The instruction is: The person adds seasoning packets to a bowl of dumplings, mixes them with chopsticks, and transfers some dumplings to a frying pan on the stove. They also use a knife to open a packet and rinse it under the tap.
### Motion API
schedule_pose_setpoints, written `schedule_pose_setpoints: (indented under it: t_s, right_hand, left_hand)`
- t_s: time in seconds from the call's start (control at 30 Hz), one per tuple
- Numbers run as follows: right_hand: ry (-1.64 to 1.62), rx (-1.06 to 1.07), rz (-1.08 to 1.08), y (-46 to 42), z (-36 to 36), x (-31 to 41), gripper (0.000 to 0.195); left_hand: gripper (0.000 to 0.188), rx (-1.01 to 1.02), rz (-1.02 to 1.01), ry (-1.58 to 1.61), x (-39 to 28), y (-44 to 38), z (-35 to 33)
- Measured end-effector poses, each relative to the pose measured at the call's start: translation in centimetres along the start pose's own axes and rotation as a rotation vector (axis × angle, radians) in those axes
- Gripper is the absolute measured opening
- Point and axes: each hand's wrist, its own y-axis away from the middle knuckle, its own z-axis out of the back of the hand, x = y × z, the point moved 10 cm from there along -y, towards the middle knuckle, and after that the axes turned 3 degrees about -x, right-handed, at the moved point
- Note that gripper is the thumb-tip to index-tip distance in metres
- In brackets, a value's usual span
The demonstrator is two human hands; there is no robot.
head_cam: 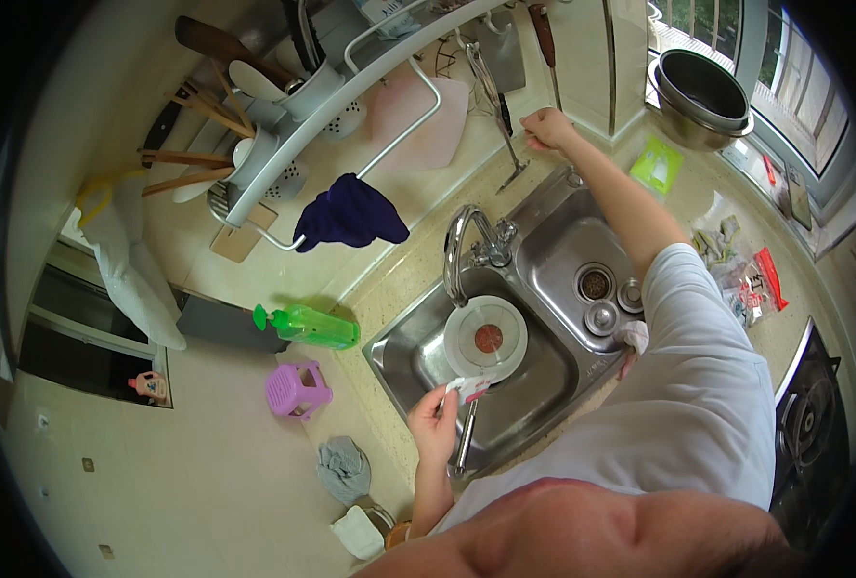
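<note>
My left hand (434,426) pinches a small white packet (470,389) with red print at the near rim of a round white vessel (453,339). The vessel stands in the left sink basin (543,390) under the chrome faucet (457,260), with a reddish round patch at its middle. Below the packet lies a metal handle (466,441); the packet hides where it joins. My right hand (549,130) reaches out to the back wall, beside a hanging metal utensil (489,90). Its fingers are curled, and I cannot tell whether they hold anything.
A green pump bottle (320,327) lies left of the sink in this view. The wall rack (312,137) carries utensils and a dark cloth (352,213). Drain strainers (601,316) sit in the right basin (554,238). Rightward are plastic bags (749,282), stacked pots (706,101) and a gas stove (807,426).
</note>
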Motion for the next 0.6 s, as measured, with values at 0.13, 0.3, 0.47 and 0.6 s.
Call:
schedule_pose_setpoints:
  t_s: [0.13,0.3,0.47,0.6]
  right_hand:
    - [0.27,-0.092,0.061,-3.5,-2.2,1.1,0.041]
    - [0.409,-0.396,0.211,-7.6,-2.1,1.7,0.053]
    - [0.2,-0.283,0.283,-8.0,-3.3,2.0,0.038]
    - [0.19,-0.3,0.323,-6.3,-2.8,2.4,0.037]
  left_hand:
    - [0.012,-0.014,0.02,-0.06,0.5,-0.4,0.6]
    - [0.013,-0.052,0.019,-0.018,-0.1,-1.2,0.8]
    - [0.013,-0.077,0.06,-0.005,1.3,-1.2,1.6]
    - [0.013,-0.067,0.09,-0.002,1.8,-1.0,1.5]
